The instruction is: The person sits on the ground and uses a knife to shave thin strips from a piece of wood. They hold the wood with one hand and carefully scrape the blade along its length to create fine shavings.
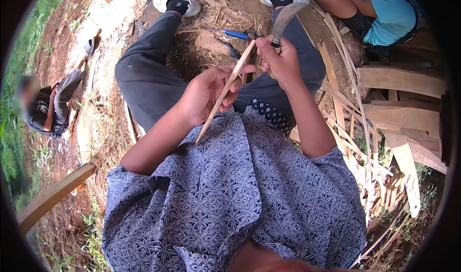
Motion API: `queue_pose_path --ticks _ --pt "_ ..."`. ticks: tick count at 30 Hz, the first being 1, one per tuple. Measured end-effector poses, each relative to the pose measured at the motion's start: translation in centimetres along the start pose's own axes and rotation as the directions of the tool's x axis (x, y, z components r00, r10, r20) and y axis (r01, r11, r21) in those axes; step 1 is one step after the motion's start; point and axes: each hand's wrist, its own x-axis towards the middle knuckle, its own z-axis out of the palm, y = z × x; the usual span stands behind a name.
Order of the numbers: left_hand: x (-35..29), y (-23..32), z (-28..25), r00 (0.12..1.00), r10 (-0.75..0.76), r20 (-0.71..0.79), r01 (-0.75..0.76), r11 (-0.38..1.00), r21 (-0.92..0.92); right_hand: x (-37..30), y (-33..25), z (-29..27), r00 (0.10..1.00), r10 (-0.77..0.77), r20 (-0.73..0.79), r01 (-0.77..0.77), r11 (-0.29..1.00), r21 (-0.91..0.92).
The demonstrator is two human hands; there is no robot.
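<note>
My left hand [200, 95] is closed around a thin, pale wooden stick [217, 105], its index finger reaching out across it. The stick slants from near my shirt up toward my other hand, its far end close to my right thumb. In my right hand [282, 63] is the handle of a sickle-like knife [287, 19], gripped in a fist. Its curved blade points up and away from me, apart from the stick. Part of the stick is hidden by the left hand's fingers.
A blue-handled tool [235, 34] lies between my feet among wood shavings [233, 15]. Long wooden strips [336, 80] and curved planks [401, 81] lie at the right. One person [391, 19] sits at the upper right, another [50, 101] at the left, near a wooden beam [57, 195].
</note>
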Motion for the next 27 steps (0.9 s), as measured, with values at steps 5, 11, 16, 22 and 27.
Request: queue_pose_path --ticks 5,11,16,22,27 --pt "-0.3 -0.4 -0.5 0.996 0.089 0.014 -0.09 0.996 0.006 0.1 0.6 0.1 0.998 0.029 -0.06 -0.023 0.996 0.089" --pt "-0.7 0.7 0.2 0.987 0.153 -0.044 -0.15 0.987 0.06 0.6 0.4 0.8 0.954 -0.055 -0.293 0.033 0.996 -0.079" --pt "-0.8 0.6 0.3 0.971 0.22 -0.094 -0.209 0.972 0.109 -1.2 -0.7 1.2 0.999 0.04 0.019 -0.043 0.982 0.184" --pt "-0.6 0.4 0.7 0.964 0.254 -0.077 -0.243 0.961 0.135 -2.5 -2.4 3.3 0.997 -0.019 0.077 -0.003 0.96 0.278" --pt "-0.9 0.1 0.7 0.967 0.233 -0.106 -0.212 0.96 0.183 -1.4 -2.0 2.6 0.998 -0.021 0.053 -0.002 0.923 0.385"
